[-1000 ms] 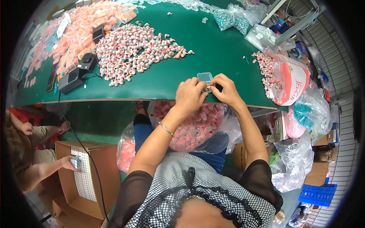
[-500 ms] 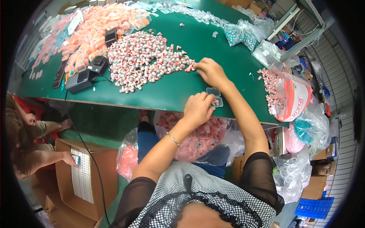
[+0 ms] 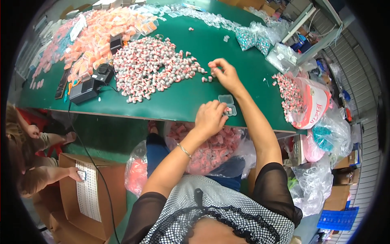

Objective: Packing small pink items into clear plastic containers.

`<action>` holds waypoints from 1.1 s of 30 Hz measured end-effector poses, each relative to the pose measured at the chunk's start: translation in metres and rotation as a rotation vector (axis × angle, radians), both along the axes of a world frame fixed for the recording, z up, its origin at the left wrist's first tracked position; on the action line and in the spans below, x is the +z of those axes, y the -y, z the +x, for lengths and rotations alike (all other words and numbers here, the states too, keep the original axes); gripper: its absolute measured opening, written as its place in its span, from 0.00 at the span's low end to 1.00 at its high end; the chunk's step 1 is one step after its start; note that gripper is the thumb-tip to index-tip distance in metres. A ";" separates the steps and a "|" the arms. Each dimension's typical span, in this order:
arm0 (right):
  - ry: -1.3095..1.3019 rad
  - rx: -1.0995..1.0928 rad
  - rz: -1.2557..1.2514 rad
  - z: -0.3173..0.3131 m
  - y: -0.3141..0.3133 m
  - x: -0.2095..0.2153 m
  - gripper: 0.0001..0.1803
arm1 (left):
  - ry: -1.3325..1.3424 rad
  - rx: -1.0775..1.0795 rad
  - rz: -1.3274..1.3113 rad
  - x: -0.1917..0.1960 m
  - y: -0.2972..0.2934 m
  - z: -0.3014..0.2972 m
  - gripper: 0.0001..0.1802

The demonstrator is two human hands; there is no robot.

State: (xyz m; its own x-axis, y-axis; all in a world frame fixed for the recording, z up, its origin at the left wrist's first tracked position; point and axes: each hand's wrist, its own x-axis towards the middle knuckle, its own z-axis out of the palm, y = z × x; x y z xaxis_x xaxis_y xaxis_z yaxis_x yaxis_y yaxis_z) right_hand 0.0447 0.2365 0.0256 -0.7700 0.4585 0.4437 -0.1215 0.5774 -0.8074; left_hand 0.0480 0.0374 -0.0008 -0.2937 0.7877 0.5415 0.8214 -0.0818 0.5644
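Note:
On the green table, a large pile of small rounded pink-and-grey pieces [image 3: 150, 69] spreads to the left of my hands. My right hand [image 3: 227, 77] is closed in a pinch just off the pile's right tip, with a pink-and-grey piece [image 3: 211, 64] at its fingertips. A few loose pieces [image 3: 206, 79] lie beside those fingers. Near the table's front edge, my left hand [image 3: 210, 116] is closed at the left side of a small clear plastic box [image 3: 232, 110]. The box's lid stands open, and pieces show inside; my left fingertips partly hide it.
Orange clear-plastic cases [image 3: 97, 36] are heaped at the far left, by a black device [image 3: 83, 91] with a cable. A bag of pieces [image 3: 310, 101] spills at the right. Below the table sits a bag of filled pink boxes [image 3: 203, 152]. Another person's hand [image 3: 74, 174] is at lower left.
My right hand has drawn slightly away from the pile's tip with a piece in its fingers, leaving a few pieces apart from the pile. My left hand stays at the box.

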 end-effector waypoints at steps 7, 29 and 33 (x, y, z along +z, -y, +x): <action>0.211 -0.052 -0.001 0.097 0.035 0.028 0.08 | 0.050 0.014 -0.028 -0.004 0.003 -0.004 0.21; 0.167 -0.064 0.401 0.139 0.051 -0.005 0.10 | 0.172 0.051 -0.102 0.003 0.000 -0.004 0.26; 0.143 -0.004 0.591 0.134 0.051 -0.005 0.10 | 0.102 0.007 -0.021 -0.004 0.001 -0.008 0.20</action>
State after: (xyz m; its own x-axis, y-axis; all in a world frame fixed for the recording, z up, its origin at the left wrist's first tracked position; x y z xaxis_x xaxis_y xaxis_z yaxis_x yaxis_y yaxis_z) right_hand 0.1790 0.1853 0.0210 -0.8395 0.1689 0.5164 -0.0327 0.9330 -0.3583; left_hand 0.0402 0.0360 -0.0046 -0.3522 0.7963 0.4918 0.7601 -0.0632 0.6467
